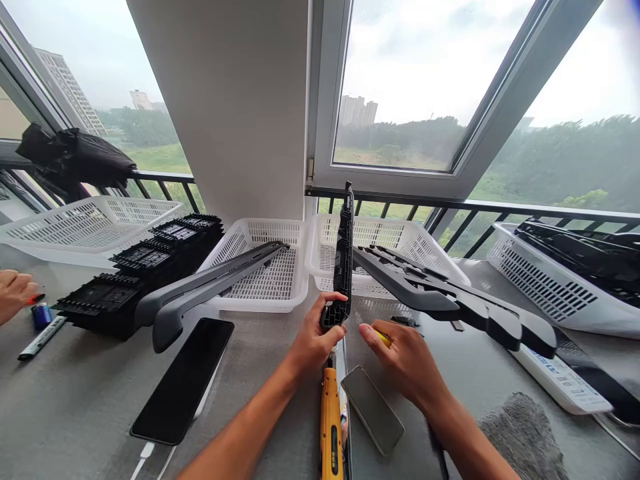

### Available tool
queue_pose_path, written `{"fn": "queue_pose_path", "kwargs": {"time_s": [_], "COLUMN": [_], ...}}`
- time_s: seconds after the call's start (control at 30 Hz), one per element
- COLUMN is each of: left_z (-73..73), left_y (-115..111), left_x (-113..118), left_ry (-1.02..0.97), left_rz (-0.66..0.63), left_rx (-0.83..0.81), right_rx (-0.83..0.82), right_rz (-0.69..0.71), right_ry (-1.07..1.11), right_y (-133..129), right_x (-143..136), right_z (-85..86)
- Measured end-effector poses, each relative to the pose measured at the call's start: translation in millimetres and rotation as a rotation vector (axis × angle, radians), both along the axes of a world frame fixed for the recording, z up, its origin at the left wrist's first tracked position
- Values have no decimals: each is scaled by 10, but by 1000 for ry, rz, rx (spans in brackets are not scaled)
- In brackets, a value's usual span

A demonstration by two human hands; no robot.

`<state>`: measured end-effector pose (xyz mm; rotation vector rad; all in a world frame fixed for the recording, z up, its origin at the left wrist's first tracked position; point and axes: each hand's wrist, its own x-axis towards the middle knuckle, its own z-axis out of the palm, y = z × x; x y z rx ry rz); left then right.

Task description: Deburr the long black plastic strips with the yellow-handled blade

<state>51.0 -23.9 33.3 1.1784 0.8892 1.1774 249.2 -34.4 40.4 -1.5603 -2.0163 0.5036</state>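
My left hand (317,333) is closed around the lower end of a long black plastic trim piece (345,247), which stands nearly upright with its ribbed inner side showing. In my right hand (400,353) is a yellow-handled tool (384,339), mostly covered by my fingers. Its thin metal shaft reaches toward the trim piece's lower end; whether it touches is too small to tell. Below my hands lies a yellow electric screwdriver (330,420). A grey phone (373,408) rests beside it, near my right wrist.
White baskets (295,303) line the table's back, long dark-grey bars (210,293) leaning on them. Black ribbed parts (145,267) are stacked left, near a black phone (185,380). Another person's hand (15,293) is at the left edge. A power strip (565,383) lies right.
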Motion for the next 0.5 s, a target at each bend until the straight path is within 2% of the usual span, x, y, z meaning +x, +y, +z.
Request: {"fn": "queue_pose_path", "kwargs": {"time_s": [0.17,0.5], "left_z": [-6,21], "left_y": [-7,-13], "left_x": [-6,-9], "left_ry": [19,4], "left_rz": [49,34], "left_rx": [-5,-26], "right_rx": [42,56], "right_rz": [16,11], "right_ry": [-27,18], "right_y": [-22,2], "right_x": [-19,-16], "right_z": [15,11]}}
